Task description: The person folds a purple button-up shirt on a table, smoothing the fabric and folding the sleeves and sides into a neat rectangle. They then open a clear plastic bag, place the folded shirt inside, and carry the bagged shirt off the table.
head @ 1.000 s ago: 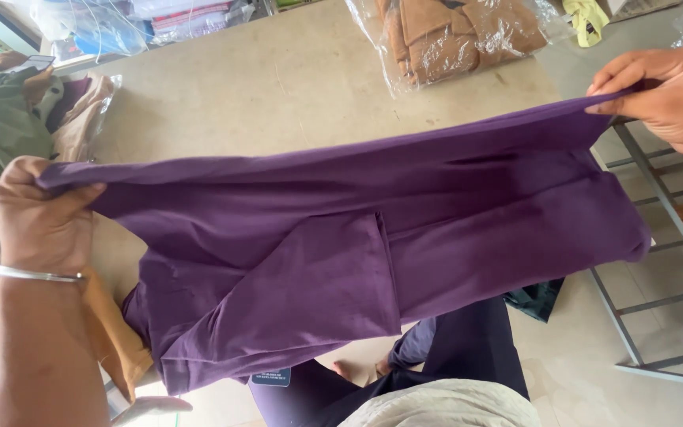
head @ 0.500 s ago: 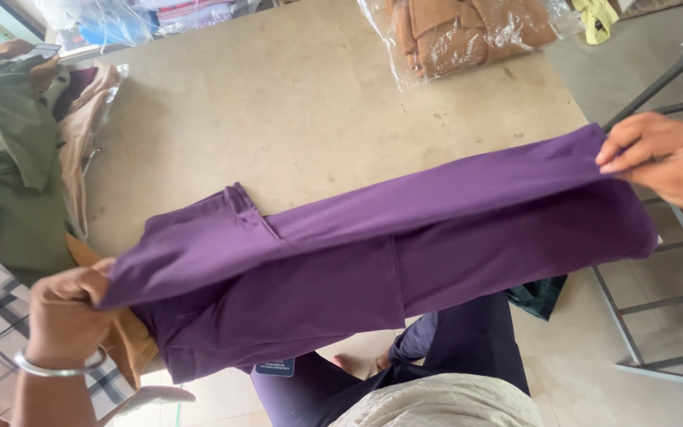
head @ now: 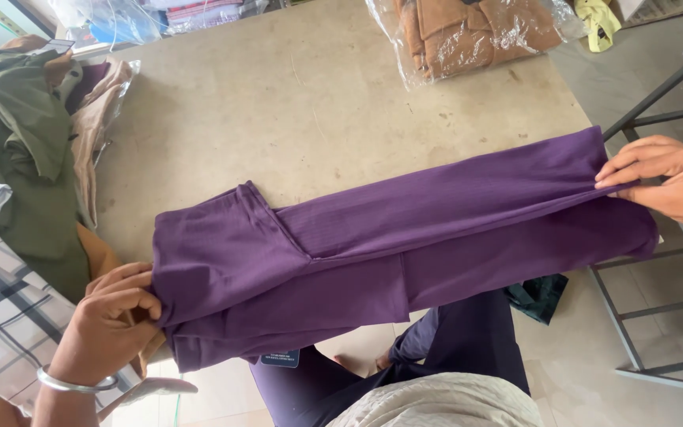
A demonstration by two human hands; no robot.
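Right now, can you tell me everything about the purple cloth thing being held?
The purple garment is dark violet, made of soft, finely ribbed fabric. It is folded lengthwise into a long band with a seamed, wider end at the left. It stretches across the near edge of the beige table, partly hanging off. The left hand grips its wide end; the right hand pinches the narrow end.

- A garment packing or sorting workroom is suggested.
- Plastic-bagged brown clothes [head: 476, 32] are seen at the far edge of the bare worktop [head: 318, 103].
- Loose garments [head: 17, 142] are heaped at the worktop's left side.
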